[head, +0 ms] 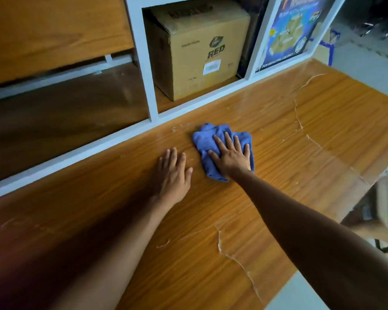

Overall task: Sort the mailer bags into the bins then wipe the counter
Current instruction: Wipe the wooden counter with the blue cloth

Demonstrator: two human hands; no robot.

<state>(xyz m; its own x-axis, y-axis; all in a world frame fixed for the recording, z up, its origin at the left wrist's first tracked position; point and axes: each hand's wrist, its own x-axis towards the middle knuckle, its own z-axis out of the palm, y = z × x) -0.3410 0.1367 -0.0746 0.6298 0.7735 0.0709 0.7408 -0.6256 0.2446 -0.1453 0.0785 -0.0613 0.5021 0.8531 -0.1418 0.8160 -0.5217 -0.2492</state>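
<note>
A crumpled blue cloth (pixel 207 139) lies on the wood-grain counter (pixel 289 135), near its far white edge. My right hand (pixel 231 154) presses flat on the cloth with fingers spread. My left hand (pixel 174 175) rests palm down on the bare counter just left of the cloth, holding nothing. No mailer bags or bins are in view.
A cardboard box marked RED (pixel 199 50) stands in a white-framed shelf opening behind the counter. A blue poster (pixel 293 30) leans to its right. The counter film shows peeling cracks (pixel 298 117). The counter's right edge (pixel 323 249) drops to a pale floor.
</note>
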